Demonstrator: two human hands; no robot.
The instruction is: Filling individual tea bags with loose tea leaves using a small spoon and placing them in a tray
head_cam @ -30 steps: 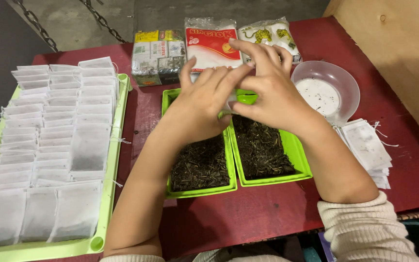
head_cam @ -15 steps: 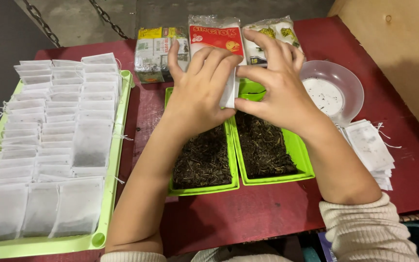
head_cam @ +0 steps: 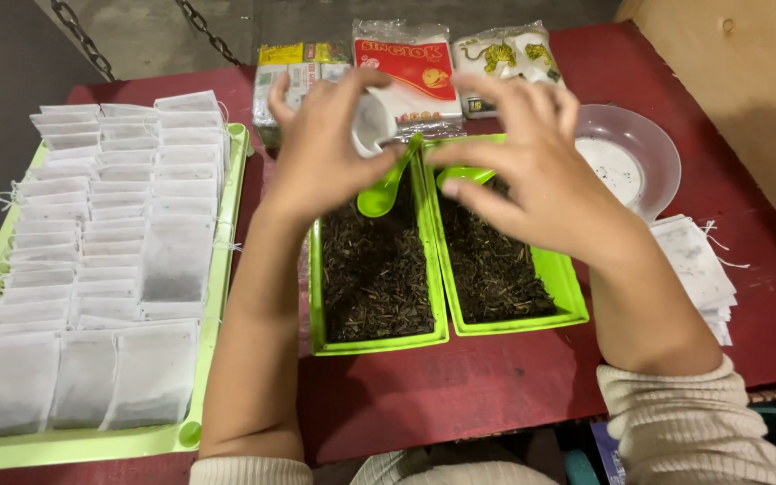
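My left hand holds a small white tea bag with its mouth held open, above the far end of the left green tray of loose dark tea. My right hand hovers with fingers spread over the far end of the right green tray, apart from the bag and holding nothing. A green spoon lies in the left tray just below the bag. A second green spoon lies in the right tray under my right fingers.
A long green tray at the left holds several rows of filled white bags. A clear bowl and a stack of empty bags sit at the right. Three tea packets line the red table's back edge.
My hands have come apart: the right hand let go of the bag and spread open, while the left hand lifted the bag and moved left. Both spoons are now uncovered.
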